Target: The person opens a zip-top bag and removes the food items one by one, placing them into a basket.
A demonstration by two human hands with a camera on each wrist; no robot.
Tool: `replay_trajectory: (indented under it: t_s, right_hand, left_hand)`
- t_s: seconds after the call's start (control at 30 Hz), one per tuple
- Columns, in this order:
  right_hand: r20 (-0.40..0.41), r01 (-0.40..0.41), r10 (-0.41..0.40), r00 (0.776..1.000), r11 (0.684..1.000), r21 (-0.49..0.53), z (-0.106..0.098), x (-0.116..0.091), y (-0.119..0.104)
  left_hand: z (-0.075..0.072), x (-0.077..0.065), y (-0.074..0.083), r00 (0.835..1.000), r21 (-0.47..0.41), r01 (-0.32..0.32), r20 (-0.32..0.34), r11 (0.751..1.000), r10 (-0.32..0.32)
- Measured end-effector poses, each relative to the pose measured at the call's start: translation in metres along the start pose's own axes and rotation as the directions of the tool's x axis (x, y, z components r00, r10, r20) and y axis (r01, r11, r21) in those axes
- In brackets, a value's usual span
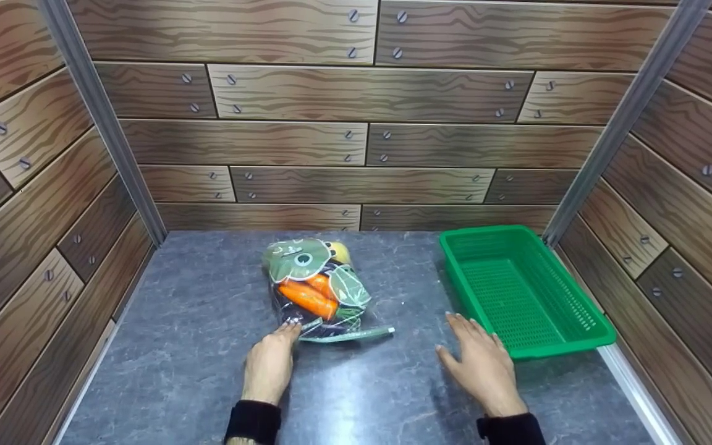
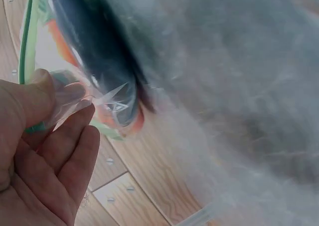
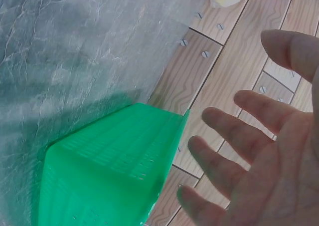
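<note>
A clear zip bag (image 1: pixel 347 290) with green printed shapes lies left of the table's middle. Inside it are orange carrots (image 1: pixel 308 299), something yellow (image 1: pixel 339 252) at the far end and a long dark vegetable (image 2: pixel 97 46), which looks like an eggplant. My left hand (image 1: pixel 271 364) pinches the near left corner of the bag between thumb and fingers, beside its green zip strip (image 1: pixel 356 335). My right hand (image 1: pixel 479 364) has its fingers spread and holds nothing; it hovers by the near left corner of the green basket (image 1: pixel 517 355).
The basket, a shallow one with perforated walls, stands at the right side of the grey marbled table (image 1: pixel 189 346). Wood-patterned panels (image 1: pixel 362 142) wall in the back and both sides, joined by metal posts (image 1: pixel 628 117).
</note>
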State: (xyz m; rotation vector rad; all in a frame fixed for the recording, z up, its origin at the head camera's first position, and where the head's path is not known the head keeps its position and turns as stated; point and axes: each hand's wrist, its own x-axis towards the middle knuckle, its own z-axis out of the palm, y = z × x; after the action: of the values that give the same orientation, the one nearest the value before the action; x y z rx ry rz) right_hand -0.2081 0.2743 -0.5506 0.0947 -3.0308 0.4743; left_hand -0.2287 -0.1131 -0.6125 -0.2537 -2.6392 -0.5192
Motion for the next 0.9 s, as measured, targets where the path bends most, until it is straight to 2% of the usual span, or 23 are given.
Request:
replay_trajectory:
  t_s: [0.13,0.37,0.57,0.7,0.9]
  right_hand:
    - [-0.029,0.027,-0.027,0.999,1.0,0.006,0.004,0.003,-0.002]
    - [-0.067,0.077,-0.075,0.995,0.997,0.024,0.014,0.009,-0.004]
    - [-0.041,0.072,-0.07,0.997,0.996,0.05,0.026,0.014,-0.007]
    - [-0.025,0.079,-0.077,0.997,0.993,0.092,0.036,0.021,-0.01]
    - [-0.051,0.163,-0.156,0.986,0.969,0.185,0.053,0.03,-0.019]
  left_hand:
    - [-0.008,0.005,0.006,0.999,-0.033,-0.005,-0.045,0.999,0.004]
    - [-0.02,0.014,0.014,0.997,-0.041,-0.015,-0.079,0.999,0.012]
    - [-0.028,0.021,0.02,0.994,-0.055,-0.033,-0.105,0.998,0.027]
    - [-0.035,0.026,0.024,0.993,-0.068,-0.039,-0.117,0.997,0.031]
    - [-0.046,0.033,0.031,0.992,-0.096,-0.045,-0.124,0.994,0.033]
